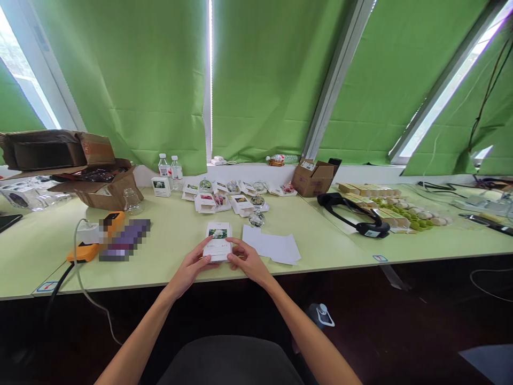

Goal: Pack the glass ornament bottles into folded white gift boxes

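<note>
A small white box [217, 247] printed with a white flower on green lies near the table's front edge, between my two hands. My left hand [195, 260] grips its left side, with the thumb at the lower corner. On the opposite side, my right hand [246, 259] has its fingers and thumb closed against the box's edge. White paper sheets [276, 245] lie flat just right of the box. Behind it are several opened white boxes [241, 204] with flower pictures and round clear-wrapped items [257, 217]. A similar closed box [161, 186] stands upright farther back.
Cardboard boxes [104, 192] and a clear jar [132, 201] stand at left, near an orange power strip [84, 252] and its cables. Two water bottles [176, 172] stand at the back. Rightward are a carton [312, 179], a black headset [360, 216] and egg-tray-like packs [417, 216].
</note>
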The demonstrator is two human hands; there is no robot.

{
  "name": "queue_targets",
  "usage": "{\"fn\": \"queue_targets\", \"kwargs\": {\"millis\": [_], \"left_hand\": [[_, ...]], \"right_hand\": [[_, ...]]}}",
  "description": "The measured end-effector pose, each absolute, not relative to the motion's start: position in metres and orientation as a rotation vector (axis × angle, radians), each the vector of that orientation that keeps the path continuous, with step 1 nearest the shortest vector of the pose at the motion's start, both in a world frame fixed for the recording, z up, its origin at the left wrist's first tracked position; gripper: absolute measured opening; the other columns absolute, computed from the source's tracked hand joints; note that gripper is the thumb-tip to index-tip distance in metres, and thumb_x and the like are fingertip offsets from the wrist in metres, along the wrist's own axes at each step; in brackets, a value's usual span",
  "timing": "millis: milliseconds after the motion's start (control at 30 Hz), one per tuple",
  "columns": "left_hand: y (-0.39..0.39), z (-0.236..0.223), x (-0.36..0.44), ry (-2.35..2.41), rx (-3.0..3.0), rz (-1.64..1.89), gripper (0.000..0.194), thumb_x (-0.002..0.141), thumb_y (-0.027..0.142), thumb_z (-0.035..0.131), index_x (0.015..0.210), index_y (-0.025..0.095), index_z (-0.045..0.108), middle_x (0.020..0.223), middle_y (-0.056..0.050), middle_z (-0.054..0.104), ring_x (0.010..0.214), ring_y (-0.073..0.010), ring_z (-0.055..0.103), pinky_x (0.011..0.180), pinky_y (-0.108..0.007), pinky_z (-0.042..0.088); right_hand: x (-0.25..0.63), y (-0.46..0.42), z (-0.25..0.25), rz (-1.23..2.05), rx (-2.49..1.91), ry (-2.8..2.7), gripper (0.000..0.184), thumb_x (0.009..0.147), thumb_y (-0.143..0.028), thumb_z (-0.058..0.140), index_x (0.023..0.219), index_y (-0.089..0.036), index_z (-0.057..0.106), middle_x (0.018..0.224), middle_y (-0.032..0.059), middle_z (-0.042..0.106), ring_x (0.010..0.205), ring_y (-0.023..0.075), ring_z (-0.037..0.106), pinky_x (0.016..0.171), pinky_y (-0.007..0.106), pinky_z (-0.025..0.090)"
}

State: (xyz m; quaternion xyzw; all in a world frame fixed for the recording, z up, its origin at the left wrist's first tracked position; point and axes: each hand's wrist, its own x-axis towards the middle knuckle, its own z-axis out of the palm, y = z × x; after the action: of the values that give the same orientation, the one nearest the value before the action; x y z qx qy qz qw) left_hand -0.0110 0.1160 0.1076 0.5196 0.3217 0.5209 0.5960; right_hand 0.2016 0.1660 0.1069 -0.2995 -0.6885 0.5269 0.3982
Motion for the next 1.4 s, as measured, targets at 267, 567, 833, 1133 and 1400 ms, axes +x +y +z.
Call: {"fn": "queue_targets", "kwargs": {"millis": [267,567,833,1133,1400], "left_hand": [[0.1152,0.1078,-0.011,0.767,1.211,1.206,0.058,0.089,0.033,0.056,0.144,0.03,0.036,0.138,-0.006,0.052,0.12,-0.0289,0.053,0.103,-0.051,0.042],[0.1155,0.1083,-0.0113,0.773,1.197,1.2,0.059,0.09,0.035,0.055,0.145,0.029,0.033,0.136,-0.007,0.054,0.121,-0.0284,0.053,0.104,-0.051,0.042],[0.1154,0.1096,-0.0114,0.798,1.219,1.189,0.061,0.09,0.038,0.055,0.146,0.029,0.032,0.139,-0.005,0.052,0.123,-0.0287,0.051,0.103,-0.051,0.043],[0.1145,0.1134,-0.0083,0.867,1.282,1.182,0.064,0.086,0.037,0.061,0.144,0.029,0.034,0.142,-0.004,0.048,0.124,-0.0275,0.05,0.102,-0.048,0.046],[0.1126,0.1133,-0.0086,0.886,1.333,1.175,0.068,0.086,0.037,0.061,0.146,0.029,0.03,0.142,-0.005,0.047,0.123,-0.0278,0.051,0.103,-0.047,0.045]], "right_hand": [[0.2012,0.1645,0.1081,1.327,-0.763,-1.739,0.055,0.081,-0.047,0.065,0.129,-0.024,0.052,0.088,0.002,0.059,0.072,0.013,0.056,0.063,0.028,0.054],[0.199,0.1609,0.11,1.293,-0.787,-1.743,0.057,0.079,-0.05,0.065,0.129,-0.024,0.053,0.088,0.0019,0.059,0.068,0.0121,0.056,0.06,0.027,0.054],[0.1975,0.1585,0.111,1.262,-0.817,-1.745,0.056,0.079,-0.05,0.065,0.127,-0.024,0.054,0.085,0.0006,0.059,0.061,0.01,0.051,0.058,0.025,0.051],[0.194,0.1581,0.1081,1.217,-0.814,-1.754,0.056,0.08,-0.049,0.064,0.128,-0.023,0.054,0.083,0.0009,0.061,0.06,0.0105,0.049,0.058,0.025,0.049],[0.1927,0.1583,0.1031,1.144,-0.804,-1.789,0.049,0.083,-0.05,0.061,0.123,-0.021,0.062,0.069,-0.0001,0.062,0.061,0.0128,0.054,0.061,0.026,0.048]]}}
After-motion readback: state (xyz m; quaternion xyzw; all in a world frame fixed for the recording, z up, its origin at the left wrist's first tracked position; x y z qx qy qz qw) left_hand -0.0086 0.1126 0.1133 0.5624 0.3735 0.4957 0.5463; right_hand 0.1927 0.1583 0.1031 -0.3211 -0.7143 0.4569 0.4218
